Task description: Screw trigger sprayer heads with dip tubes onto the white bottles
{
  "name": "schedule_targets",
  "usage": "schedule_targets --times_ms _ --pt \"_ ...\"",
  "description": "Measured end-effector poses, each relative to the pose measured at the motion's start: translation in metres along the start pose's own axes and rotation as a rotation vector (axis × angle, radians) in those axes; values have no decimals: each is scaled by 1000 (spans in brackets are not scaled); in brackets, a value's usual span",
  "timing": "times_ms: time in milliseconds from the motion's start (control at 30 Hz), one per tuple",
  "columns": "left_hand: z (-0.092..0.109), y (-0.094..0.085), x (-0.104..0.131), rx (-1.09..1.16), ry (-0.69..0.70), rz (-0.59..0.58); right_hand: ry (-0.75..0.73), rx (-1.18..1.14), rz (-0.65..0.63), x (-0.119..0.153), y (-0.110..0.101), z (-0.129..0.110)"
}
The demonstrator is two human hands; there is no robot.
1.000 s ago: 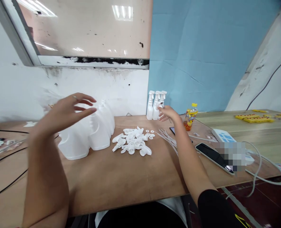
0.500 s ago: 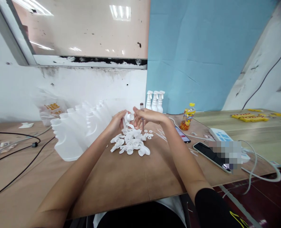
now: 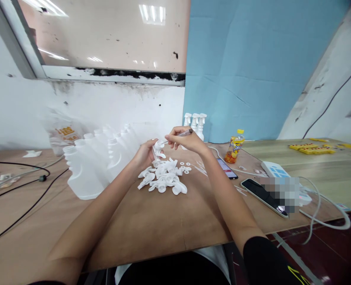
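Observation:
My left hand (image 3: 145, 153) is closed around a white trigger spray head (image 3: 158, 147), tilted above the pile. Between the fingers of my right hand (image 3: 183, 138) is a slim pen-like tool (image 3: 186, 133) with a clear handle and dark end. Its thin tip points left and reaches the spray head's round opening; whether it goes inside I cannot tell. Below both hands lies a heap of white spray heads (image 3: 166, 176). Small white ring washers (image 3: 187, 169) lie at the heap's right, near thin white tubes (image 3: 200, 168).
Rows of translucent white bottles (image 3: 88, 174) stand at left, before a plastic bag (image 3: 62, 134). Three spray bottles (image 3: 200, 126) stand against the blue sheet. A drink bottle (image 3: 234, 146), two phones (image 3: 227, 169) and a white device (image 3: 276, 170) with cables are at right.
My right hand has tipped the pen-like tool from upright to nearly level and brought its tip to the spray head. In my left hand the spray head has turned slightly.

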State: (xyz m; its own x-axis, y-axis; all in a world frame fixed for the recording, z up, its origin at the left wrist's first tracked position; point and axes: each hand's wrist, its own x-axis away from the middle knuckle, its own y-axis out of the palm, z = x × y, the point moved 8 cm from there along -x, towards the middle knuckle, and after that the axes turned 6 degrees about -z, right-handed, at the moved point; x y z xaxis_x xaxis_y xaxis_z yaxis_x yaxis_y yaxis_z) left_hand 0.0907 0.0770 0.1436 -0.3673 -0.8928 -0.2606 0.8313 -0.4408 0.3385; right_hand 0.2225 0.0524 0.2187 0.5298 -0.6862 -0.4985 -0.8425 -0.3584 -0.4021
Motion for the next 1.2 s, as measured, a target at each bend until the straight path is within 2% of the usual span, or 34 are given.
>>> schedule_targets --times_ms 133,233,400,633,767,867,967,1100,1200 --pt "8 1 1 -4 165 51 9 -16 300 -7 -3 13" --pt "10 -1 1 -4 253 81 -6 -62 398 -10 0 23" --pt "7 -3 -1 -18 272 73 55 -230 383 -11 -1 41" --pt "2 -2 -1 -57 214 13 67 -284 315 -10 -2 41" --pt "1 -1 -2 -19 204 -17 116 -320 277 -12 0 51" --pt "2 0 -2 42 188 -34 131 -406 304 -13 0 61" --pt "3 -1 -1 131 162 -34 51 -458 303 -15 4 60" --pt "2 -3 -3 245 70 -27 -94 -462 198 -18 12 49" --pt "-2 -2 -4 293 -17 -28 -109 -368 124 -17 11 46"
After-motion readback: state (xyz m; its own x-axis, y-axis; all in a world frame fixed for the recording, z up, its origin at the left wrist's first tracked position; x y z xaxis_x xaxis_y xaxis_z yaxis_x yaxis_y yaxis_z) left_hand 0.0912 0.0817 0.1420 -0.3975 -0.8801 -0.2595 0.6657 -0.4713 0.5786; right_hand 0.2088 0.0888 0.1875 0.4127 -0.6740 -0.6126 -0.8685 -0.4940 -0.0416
